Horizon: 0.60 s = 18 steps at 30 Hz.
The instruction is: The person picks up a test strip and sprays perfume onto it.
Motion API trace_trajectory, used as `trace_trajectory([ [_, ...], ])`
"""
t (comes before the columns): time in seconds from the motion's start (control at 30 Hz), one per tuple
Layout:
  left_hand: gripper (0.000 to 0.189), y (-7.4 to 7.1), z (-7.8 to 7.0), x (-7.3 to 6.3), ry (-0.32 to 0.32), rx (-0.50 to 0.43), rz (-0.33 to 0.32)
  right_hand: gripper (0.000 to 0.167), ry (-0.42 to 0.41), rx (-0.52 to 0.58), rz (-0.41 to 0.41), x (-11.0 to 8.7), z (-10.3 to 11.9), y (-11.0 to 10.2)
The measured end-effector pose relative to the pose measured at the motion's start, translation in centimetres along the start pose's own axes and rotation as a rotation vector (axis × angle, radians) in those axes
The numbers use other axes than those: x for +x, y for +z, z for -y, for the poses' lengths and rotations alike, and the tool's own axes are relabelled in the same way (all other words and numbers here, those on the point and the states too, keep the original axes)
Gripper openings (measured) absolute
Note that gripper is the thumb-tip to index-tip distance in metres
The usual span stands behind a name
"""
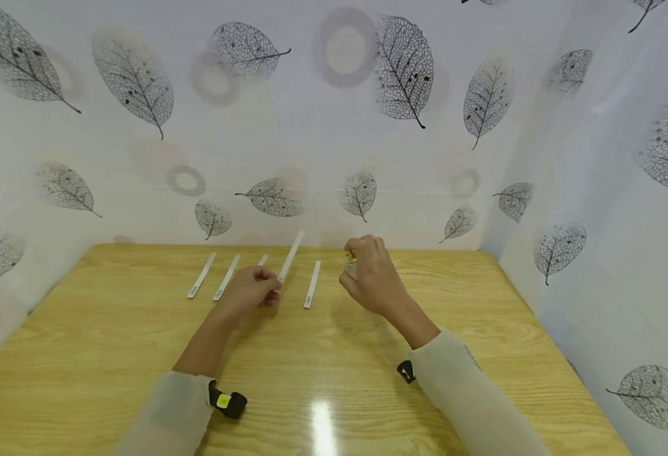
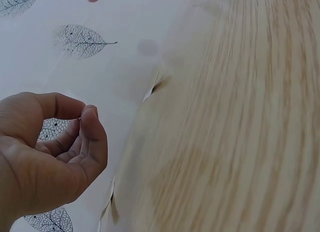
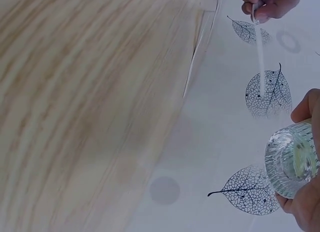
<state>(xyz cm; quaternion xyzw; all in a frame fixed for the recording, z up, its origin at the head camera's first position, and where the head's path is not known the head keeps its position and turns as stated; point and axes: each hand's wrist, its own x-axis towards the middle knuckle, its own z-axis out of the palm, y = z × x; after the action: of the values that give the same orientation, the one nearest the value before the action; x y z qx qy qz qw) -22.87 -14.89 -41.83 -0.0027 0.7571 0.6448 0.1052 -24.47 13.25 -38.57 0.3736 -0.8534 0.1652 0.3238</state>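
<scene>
My left hand (image 1: pixel 250 292) pinches the lower end of a white paper strip (image 1: pixel 291 255) between thumb and forefinger, and the strip slants up to the right. In the right wrist view this strip (image 3: pixel 260 61) hangs clear of the hand's fingertips. A small glass bottle (image 3: pixel 289 159) with a ridged clear base is gripped by my right hand (image 1: pixel 372 275). Something gold-coloured shows at the bottle's top in the head view, mostly hidden by the fingers. Both hands are above the table, the bottle to the right of the held strip.
Several more white strips lie on the wooden table (image 1: pixel 322 361), among them one at the left (image 1: pixel 201 275) and one between the hands (image 1: pixel 312 285). One is partly behind my left hand. Leaf-patterned white sheeting (image 1: pixel 311 139) stands behind the table and on its right.
</scene>
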Motion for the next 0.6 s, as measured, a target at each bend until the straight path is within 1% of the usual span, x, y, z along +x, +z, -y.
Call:
trace_trajectory([
  [0.07, 0.024, -0.2, 0.1, 0.0, -0.008, 0.004, -0.007, 0.042, -0.003, 0.007, 0.002, 0.0, 0.1, -0.1],
  [0.13, 0.024, -0.3, 0.2, 0.1, -0.024, -0.012, -0.014, 0.042, -0.010, 0.014, 0.005, 0.1, 0.3, -0.3],
  [0.33, 0.020, -0.4, 0.6, 0.5, -0.064, -0.035, -0.014, 0.043, -0.044, 0.049, 0.016, 0.4, 0.9, -0.8],
  [0.43, 0.020, -0.5, 0.8, 0.6, -0.072, -0.044, -0.018, 0.042, -0.060, 0.062, 0.018, 0.5, 1.2, -1.0],
  [0.6, 0.020, -0.6, 0.9, 0.5, -0.082, -0.063, -0.047, 0.041, -0.084, 0.061, 0.022, 0.7, 1.5, -1.2],
])
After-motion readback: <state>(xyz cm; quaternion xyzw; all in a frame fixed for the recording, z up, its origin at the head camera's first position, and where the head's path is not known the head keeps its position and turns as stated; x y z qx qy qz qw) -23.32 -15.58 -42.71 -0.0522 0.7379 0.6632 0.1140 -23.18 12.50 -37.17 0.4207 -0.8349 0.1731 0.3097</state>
